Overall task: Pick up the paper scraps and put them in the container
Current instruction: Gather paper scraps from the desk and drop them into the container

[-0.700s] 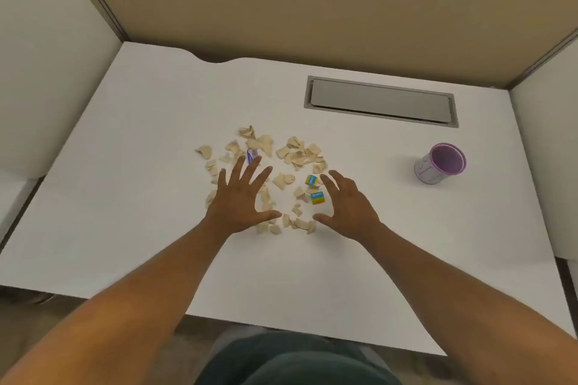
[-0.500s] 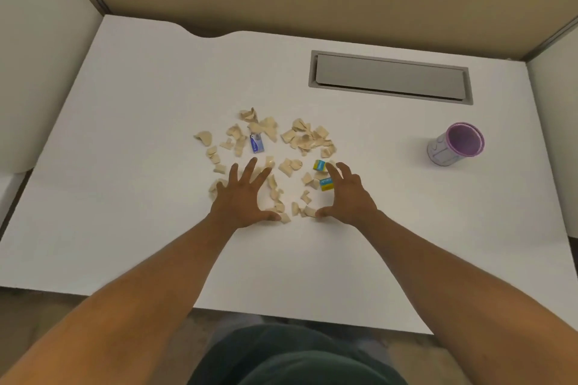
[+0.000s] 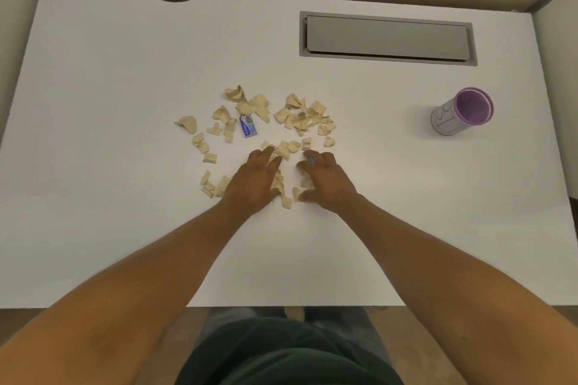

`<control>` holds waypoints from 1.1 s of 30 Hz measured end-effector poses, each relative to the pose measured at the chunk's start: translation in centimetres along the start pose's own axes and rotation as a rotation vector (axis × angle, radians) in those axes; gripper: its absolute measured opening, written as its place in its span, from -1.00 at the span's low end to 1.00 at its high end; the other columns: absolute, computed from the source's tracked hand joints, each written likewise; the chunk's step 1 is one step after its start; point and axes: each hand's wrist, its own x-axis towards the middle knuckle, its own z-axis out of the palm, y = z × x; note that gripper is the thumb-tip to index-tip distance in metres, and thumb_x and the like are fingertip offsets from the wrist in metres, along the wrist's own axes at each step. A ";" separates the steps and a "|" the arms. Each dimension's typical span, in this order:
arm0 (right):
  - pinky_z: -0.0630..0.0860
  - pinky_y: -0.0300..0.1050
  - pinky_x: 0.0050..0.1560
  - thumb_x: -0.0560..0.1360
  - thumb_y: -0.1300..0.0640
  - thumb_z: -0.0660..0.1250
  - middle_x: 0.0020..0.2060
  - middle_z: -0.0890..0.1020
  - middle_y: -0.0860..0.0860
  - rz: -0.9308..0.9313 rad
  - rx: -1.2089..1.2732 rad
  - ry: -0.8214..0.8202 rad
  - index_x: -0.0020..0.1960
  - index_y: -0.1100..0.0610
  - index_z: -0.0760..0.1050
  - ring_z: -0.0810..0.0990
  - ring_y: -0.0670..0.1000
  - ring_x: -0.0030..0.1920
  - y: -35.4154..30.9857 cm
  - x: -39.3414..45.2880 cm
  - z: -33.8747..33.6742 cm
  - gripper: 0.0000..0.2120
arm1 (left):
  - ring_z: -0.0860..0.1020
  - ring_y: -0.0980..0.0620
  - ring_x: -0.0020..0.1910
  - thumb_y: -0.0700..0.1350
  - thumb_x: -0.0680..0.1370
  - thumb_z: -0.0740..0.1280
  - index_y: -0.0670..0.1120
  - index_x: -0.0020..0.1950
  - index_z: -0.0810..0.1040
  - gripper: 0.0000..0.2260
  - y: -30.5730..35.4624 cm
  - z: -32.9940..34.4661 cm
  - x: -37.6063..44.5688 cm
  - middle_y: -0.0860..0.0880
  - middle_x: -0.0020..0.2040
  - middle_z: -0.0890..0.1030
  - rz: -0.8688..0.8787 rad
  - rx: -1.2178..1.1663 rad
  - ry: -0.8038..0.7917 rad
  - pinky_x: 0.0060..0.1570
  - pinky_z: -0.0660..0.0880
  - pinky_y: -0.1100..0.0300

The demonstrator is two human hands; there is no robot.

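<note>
1. Near the middle of the frame, the paper scraps [image 3: 294,117] lie strewn over the white surface [image 3: 109,97] in a loose patch, tan and crumpled, none of them stacked in any order.
2. Both hands rest palm-down at the lower edge of that patch, close together but with a narrow gap of scraps between them.
3. Left hand [image 3: 255,180]: fingers extended forward and laid near each other over the scraps, flat rather than pinching; whether anything is caught under the palm cannot be told.
4. Right hand [image 3: 327,180]: fingers curled down onto the surface, thumb drawn in toward a scrap at its lower left; a small blue bit [image 3: 309,160] shows at its fingertips, though I cannot tell if it is gripped.
5. A small blue-and-white card-like object [image 3: 248,126] lies among the scraps, above and left of the hands.
6. At the right of the frame, well apart from the patch, the purple-rimmed cup [image 3: 459,112] leans with its mouth toward the camera; what shows of its inside looks empty.
7. Judged from this, the task is barely begun: gathering is in hand, and every visible scrap remains on the surface.
8. A grey cable hatch [image 3: 387,37] sits shut at the upper right.
</note>
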 end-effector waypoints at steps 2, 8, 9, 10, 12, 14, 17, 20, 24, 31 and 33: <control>0.53 0.12 0.25 0.40 -0.02 0.55 0.55 0.28 0.00 0.002 0.057 0.058 0.45 0.06 0.41 0.29 0.17 0.46 0.4 -0.7 0.4 -0.32 | 0.21 -0.23 0.60 0.11 0.53 0.47 -0.07 0.58 0.34 -0.32 -0.5 0.0 -0.4 -0.14 0.63 0.26 0.041 0.006 0.044 0.45 0.40 -0.19; 0.52 0.10 0.23 0.31 -0.36 0.50 0.61 0.12 -0.01 0.090 -0.114 0.050 0.62 -0.15 0.08 0.28 0.19 0.42 1.0 -1.3 0.9 0.03 | -0.03 -0.35 0.64 0.56 0.33 0.34 0.27 0.66 -0.02 0.02 -1.5 0.5 -1.2 0.05 0.71 -0.11 -0.099 0.131 -0.106 0.45 0.22 -0.40; 0.54 0.09 0.19 0.33 -0.33 0.51 0.61 0.11 0.00 0.081 -0.138 0.037 0.61 -0.16 0.09 0.29 0.20 0.39 1.0 -1.3 1.2 -0.01 | 0.05 -0.35 0.61 0.55 0.34 0.33 0.28 0.65 -0.02 0.00 -1.4 0.6 -1.1 0.05 0.71 -0.10 -0.099 0.141 -0.118 0.40 0.31 -0.35; 0.56 0.08 0.14 0.36 -0.26 0.52 0.60 0.12 0.00 0.067 -0.154 0.038 0.59 -0.15 0.15 0.32 0.20 0.35 1.0 -1.2 1.4 -0.08 | 0.13 -0.33 0.58 0.53 0.37 0.33 0.27 0.65 0.02 -0.04 -1.1 0.7 -1.0 0.03 0.71 -0.06 -0.090 0.160 -0.113 0.34 0.38 -0.28; 0.60 0.06 0.03 0.43 -0.04 0.52 0.57 0.18 0.02 0.047 -0.127 0.052 0.53 -0.09 0.30 0.34 0.19 0.30 0.7 -1.0 1.7 -0.27 | 0.28 -0.27 0.48 0.44 0.44 0.36 0.20 0.64 0.16 -0.15 -0.6 0.8 -0.7 -0.03 0.69 0.09 -0.072 0.190 -0.095 0.23 0.48 -0.17; 0.61 0.02 -0.11 0.48 0.19 0.46 0.52 0.24 0.04 0.025 -0.071 0.072 0.41 -0.01 0.43 0.35 0.17 0.28 0.3 -1.0 1.9 -0.46 | 0.36 -0.22 0.39 0.29 0.52 0.40 0.12 0.59 0.31 -0.31 0.1 0.8 -0.4 -0.07 0.62 0.24 -0.058 0.162 -0.081 0.14 0.55 -0.10; 0.54 -0.03 -0.25 0.51 0.36 0.31 0.39 0.36 0.06 -0.046 -0.152 0.082 0.18 0.12 0.53 0.40 0.15 0.18 0.0 -1.0 2.0 -0.71 | 0.44 -0.19 0.31 -0.05 0.64 0.36 -0.03 0.43 0.55 -0.65 1.3 0.6 0.1 -0.12 0.47 0.43 -0.062 0.016 -0.023 0.05 0.58 -0.06; 0.55 0.00 -0.16 0.51 0.40 0.25 0.23 0.48 0.09 -0.096 -0.191 0.088 0.06 0.20 0.58 0.46 0.15 0.13 0.7 -0.8 1.8 -0.78 | 0.51 -0.16 0.22 -0.23 0.64 0.29 -0.10 0.30 0.67 -0.73 2.4 0.4 0.8 -0.13 0.30 0.55 -0.097 -0.053 -0.016 0.16 0.52 -0.01; 0.58 0.01 0.00 0.45 0.40 0.28 0.00 0.63 0.12 -0.009 0.101 0.117 -0.05 0.25 0.64 0.61 0.16 0.04 2.2 -0.1 1.1 -0.81 | 0.59 -0.15 0.17 -0.23 0.62 0.32 -0.14 0.21 0.72 -0.76 3.8 0.0 1.6 -0.15 0.19 0.63 -0.210 -0.207 0.084 0.17 0.45 0.08; 0.62 -0.19 0.10 0.44 0.22 0.53 -0.02 0.77 -0.01 0.434 1.047 0.285 0.01 0.12 0.76 0.72 -0.02 0.06 4.8 -0.4 -1.9 -0.84 | 0.69 -0.04 0.07 -0.23 0.54 0.47 -0.13 0.05 0.76 -0.88 6.7 -2.3 3.3 -0.10 0.08 0.73 -0.396 -0.614 0.270 0.17 0.55 0.17; 0.63 -0.05 0.22 0.42 0.27 0.56 0.01 0.76 0.10 0.469 1.304 0.253 0.05 0.22 0.73 0.72 0.05 0.08 5.8 -0.8 -3.3 -0.79 | 0.71 -0.03 -0.07 -0.22 0.53 0.51 -0.12 0.04 0.76 -0.89 8.0 -3.0 4.3 -0.10 0.00 0.74 -0.420 -0.730 0.272 0.07 0.59 0.17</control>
